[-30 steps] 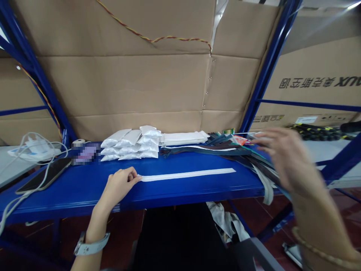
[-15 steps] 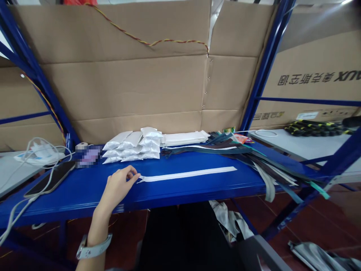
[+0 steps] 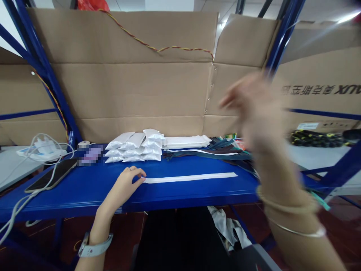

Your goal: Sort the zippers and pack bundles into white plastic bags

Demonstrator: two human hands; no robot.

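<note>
A long white zipper [image 3: 191, 177] lies stretched out flat across the blue tabletop. My left hand [image 3: 128, 184] rests at its left end, thumb and forefinger pinched on the tip. Up in the air on the right is my right hand [image 3: 248, 94], smeared by motion; its fingers cannot be made out clearly. Behind the zipper stand stacked white packets [image 3: 135, 146], beside a flat white bundle [image 3: 187, 142]. Dark and teal zipper strips [image 3: 234, 154] are heaped at the right, partly hidden by my right forearm.
At the left lie a phone [image 3: 52, 175] and white cables [image 3: 53, 150]. A cardboard wall [image 3: 132, 90] closes off the back. Blue posts [image 3: 53, 86] frame both sides. Black-and-yellow bundles [image 3: 316, 138] sit on the side table at right.
My right hand has come into view, raised on the right and moving fast. My left hand stays at the zipper's left end. The view has tilted up slightly.
</note>
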